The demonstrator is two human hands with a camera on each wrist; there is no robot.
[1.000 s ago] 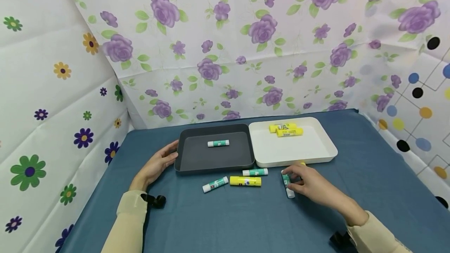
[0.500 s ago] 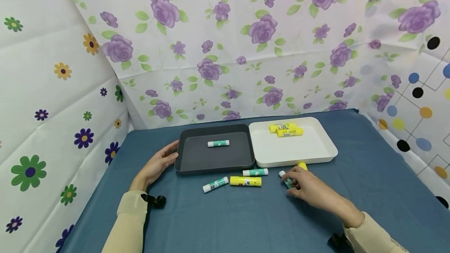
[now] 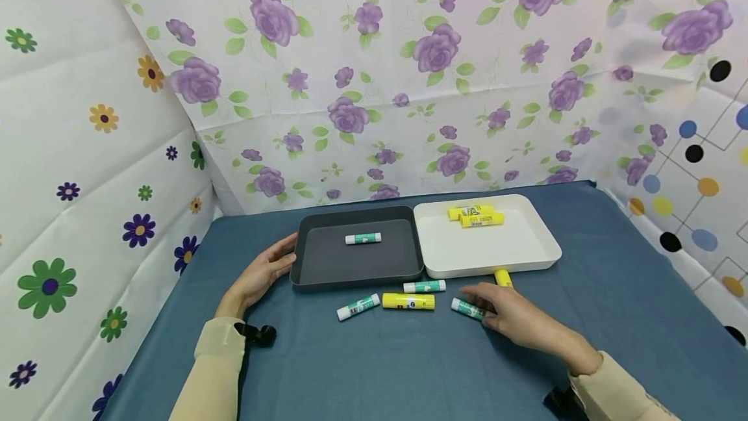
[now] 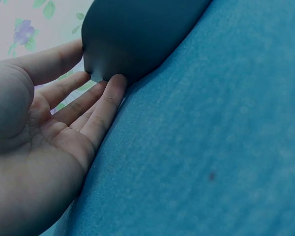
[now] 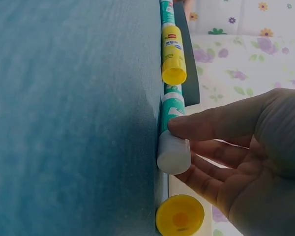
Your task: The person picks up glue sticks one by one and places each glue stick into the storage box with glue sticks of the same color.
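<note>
My right hand (image 3: 514,314) has its thumb on one side of a green-and-white glue stick (image 3: 467,309) and its fingers on the far side, on the blue cloth. In the right wrist view the thumb presses near the white end of that glue stick (image 5: 174,153). My left hand (image 3: 257,278) rests its fairly straight fingertips on the left wall of the dark grey tray (image 3: 327,271); the left wrist view shows them at the corner of the tray (image 4: 132,39). One green glue stick (image 3: 363,238) lies in this tray.
A white tray (image 3: 485,255) adjoins the grey one and holds two yellow glue sticks (image 3: 482,219). In front lie a green glue stick (image 3: 358,307), a yellow one (image 3: 408,301) and another green one (image 3: 424,286). A further yellow one (image 3: 503,277) is partly hidden behind my right hand.
The green glue stick at my right hand has turned from pointing toward me to lying more sideways, its far end swinging left. My left hand has stayed at the grey tray.
</note>
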